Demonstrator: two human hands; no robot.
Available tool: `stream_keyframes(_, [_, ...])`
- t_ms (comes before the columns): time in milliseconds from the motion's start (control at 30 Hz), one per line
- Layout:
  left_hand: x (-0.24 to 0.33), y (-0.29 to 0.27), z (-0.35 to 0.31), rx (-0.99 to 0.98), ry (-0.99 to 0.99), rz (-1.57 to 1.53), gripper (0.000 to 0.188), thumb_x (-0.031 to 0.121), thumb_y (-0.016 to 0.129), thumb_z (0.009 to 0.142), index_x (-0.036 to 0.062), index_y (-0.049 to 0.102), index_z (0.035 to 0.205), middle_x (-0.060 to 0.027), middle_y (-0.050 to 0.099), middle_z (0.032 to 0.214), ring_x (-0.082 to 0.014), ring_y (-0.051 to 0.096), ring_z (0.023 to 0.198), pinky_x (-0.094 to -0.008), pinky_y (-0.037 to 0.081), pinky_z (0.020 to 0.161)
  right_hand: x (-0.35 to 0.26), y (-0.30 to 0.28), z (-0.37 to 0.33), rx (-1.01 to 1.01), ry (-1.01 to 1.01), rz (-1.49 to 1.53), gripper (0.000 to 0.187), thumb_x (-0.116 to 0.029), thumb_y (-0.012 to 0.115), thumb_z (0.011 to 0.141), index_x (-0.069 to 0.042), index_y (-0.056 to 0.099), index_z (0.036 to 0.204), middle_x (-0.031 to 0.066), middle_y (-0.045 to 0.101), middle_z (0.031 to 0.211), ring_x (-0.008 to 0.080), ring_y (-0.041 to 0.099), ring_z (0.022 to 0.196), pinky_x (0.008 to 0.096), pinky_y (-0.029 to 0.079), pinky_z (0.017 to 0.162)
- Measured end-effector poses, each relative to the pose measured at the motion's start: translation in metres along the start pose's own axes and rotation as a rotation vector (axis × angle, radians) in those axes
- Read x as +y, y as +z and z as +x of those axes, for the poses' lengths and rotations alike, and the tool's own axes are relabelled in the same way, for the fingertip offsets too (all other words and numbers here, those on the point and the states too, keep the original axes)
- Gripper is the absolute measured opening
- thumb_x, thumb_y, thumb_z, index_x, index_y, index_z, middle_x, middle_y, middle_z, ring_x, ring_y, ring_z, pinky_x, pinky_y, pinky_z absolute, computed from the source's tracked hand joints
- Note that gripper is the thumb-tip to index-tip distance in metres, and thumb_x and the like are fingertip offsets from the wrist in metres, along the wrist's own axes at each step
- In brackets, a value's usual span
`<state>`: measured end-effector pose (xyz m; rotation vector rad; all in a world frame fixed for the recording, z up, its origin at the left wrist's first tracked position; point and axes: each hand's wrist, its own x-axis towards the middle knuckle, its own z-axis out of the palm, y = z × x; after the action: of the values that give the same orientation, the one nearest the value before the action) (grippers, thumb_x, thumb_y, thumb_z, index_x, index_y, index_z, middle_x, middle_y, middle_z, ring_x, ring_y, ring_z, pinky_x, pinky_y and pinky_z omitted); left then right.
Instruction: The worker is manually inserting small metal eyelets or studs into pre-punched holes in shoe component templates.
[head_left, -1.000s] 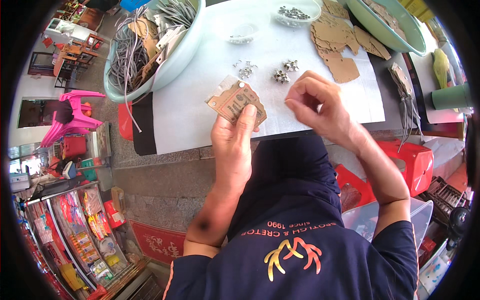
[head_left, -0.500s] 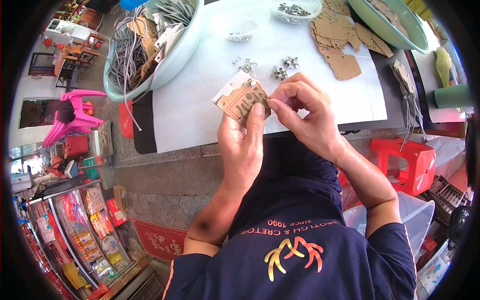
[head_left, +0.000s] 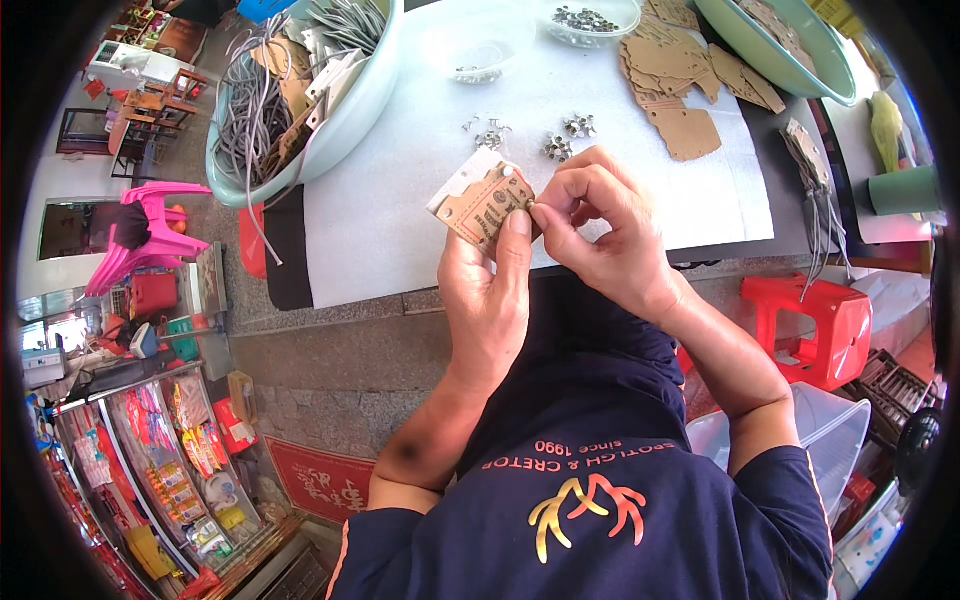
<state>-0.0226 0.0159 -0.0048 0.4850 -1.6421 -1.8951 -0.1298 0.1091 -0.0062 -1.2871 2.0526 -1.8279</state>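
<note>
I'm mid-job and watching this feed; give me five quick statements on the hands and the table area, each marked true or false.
1. The left hand holds a brown card. True.
2. The right hand lies flat on the white sheet. False: it is raised to the card's right edge.
3. Loose metal pieces lie on the sheet beyond the card. True.
4. The left basin holds only metal pieces. False: grey cords and cards are in it.
5. The plastic stool at right is red. True.
</note>
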Motion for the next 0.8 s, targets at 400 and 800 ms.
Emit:
stream_keyframes(400, [0.001,0.003,0.001,0.003,-0.014,-0.054,0.031,0.011,0.054,0.099,-0.0021,0.052,0.126,-0.0023,0.061,0.105,-0.0044,0.052,0.085,-0.0216,0.042,0.071,0.008,0.001,-0.001,0.01,0.004,0.041,0.01,-0.002,0.07,0.081,-0.002,0.061,0.086,0.0057,0.058,0.086,0.0108,0.058,0.071,0.0231,0.049,0.058])
stream_keyframes(800, [0.003,0.0,-0.001,-0.02,0.059,0.035,0.03,0.006,0.049,0.1,-0.0049,0.047,0.127,-0.0083,0.06,0.111,-0.0086,0.057,0.097,-0.0233,0.047,0.081,0.009,0.003,-0.003,0.003,0.33,0.444,0.007,-0.005,0.065,0.089,-0.001,0.062,0.094,-0.0005,0.058,0.081,0.0027,0.054,0.07,0.0189,0.048,0.057])
